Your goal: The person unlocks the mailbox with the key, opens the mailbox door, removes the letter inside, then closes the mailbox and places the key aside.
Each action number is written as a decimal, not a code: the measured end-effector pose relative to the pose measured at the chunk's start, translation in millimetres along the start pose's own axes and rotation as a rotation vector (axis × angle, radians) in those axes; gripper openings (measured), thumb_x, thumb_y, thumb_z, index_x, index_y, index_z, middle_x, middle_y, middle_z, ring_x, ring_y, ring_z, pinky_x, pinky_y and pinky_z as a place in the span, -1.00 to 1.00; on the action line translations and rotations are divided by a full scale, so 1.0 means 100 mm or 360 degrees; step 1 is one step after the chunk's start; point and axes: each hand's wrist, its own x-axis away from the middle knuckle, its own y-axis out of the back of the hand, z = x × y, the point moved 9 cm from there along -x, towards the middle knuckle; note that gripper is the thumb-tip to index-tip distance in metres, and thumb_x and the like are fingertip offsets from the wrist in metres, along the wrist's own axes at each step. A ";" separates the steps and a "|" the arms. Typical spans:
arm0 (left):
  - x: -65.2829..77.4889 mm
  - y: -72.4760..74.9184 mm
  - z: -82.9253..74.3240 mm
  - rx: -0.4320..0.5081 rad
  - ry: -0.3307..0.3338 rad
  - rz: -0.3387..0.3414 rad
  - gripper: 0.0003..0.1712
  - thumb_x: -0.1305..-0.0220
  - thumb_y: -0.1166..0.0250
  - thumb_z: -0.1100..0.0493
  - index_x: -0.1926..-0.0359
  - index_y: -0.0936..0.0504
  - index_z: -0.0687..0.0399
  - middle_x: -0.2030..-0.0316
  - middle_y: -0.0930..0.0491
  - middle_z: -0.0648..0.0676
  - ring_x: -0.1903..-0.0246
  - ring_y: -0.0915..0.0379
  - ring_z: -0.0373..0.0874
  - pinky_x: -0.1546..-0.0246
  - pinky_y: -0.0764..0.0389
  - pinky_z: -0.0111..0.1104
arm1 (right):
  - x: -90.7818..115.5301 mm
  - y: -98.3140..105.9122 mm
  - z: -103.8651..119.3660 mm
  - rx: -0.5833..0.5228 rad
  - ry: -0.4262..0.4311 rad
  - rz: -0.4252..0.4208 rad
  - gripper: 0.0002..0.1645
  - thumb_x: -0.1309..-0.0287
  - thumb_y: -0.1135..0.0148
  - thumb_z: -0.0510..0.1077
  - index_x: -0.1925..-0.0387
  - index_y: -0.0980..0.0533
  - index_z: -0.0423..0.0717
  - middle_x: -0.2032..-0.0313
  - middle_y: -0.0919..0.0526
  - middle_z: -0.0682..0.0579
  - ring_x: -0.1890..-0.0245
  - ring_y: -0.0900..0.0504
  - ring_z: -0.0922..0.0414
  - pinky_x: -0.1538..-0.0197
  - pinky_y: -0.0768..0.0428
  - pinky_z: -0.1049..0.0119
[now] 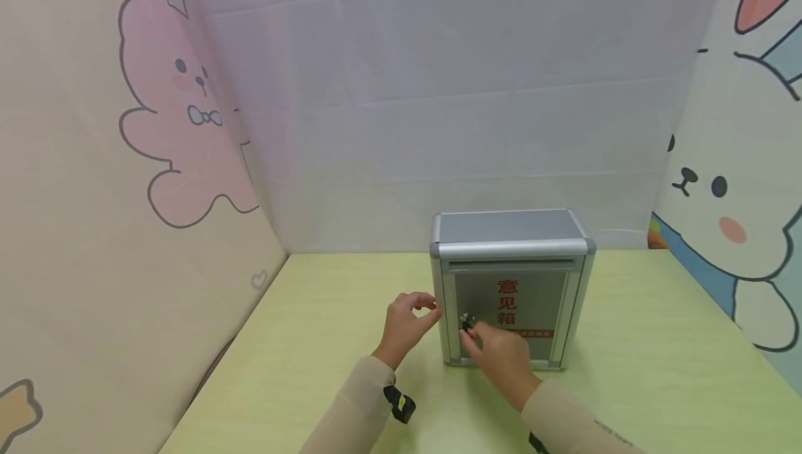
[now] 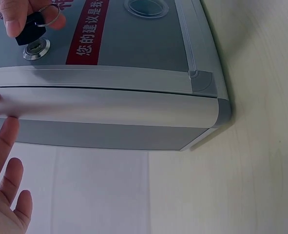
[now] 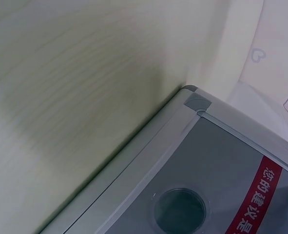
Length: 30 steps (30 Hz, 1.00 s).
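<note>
A grey metal suggestion box [image 1: 510, 228] with silver edges and red characters stands upright on the table. My right hand [image 1: 504, 355] pinches a black-headed key [image 2: 30, 32] between thumb and fingers, a metal ring [image 2: 48, 23] hanging from it. The key's head is right at the round lock [image 2: 37, 52] on the front panel; the slot in the lock face shows in the left wrist view. At the box's left side, my left hand [image 1: 403, 325] has its fingertips against the silver frame, with the other fingers loosely spread. Only a bit of the right hand enters the right wrist view.
The pale yellow-green table [image 1: 332, 308] extends around the box. A pale cloth wall [image 1: 438, 92] hangs behind it, with cartoon rabbits on the side panels. Low on the box's front is a round clear window [image 3: 180, 210] beside a red strip [image 3: 255, 200].
</note>
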 end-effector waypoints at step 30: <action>0.01 -0.01 0.03 0.0016 0.0052 0.0037 -0.80 -0.11 -0.40 0.19 0.28 -0.70 0.24 0.40 -0.68 0.06 0.31 -0.47 -0.04 0.32 -0.48 -0.37 | 0.04 0.01 -0.05 -0.0261 -0.0176 -0.0050 -0.84 0.32 -0.38 -0.29 0.72 -0.51 -0.15 0.79 -0.56 0.02 0.73 0.05 0.57 0.76 -0.09 0.57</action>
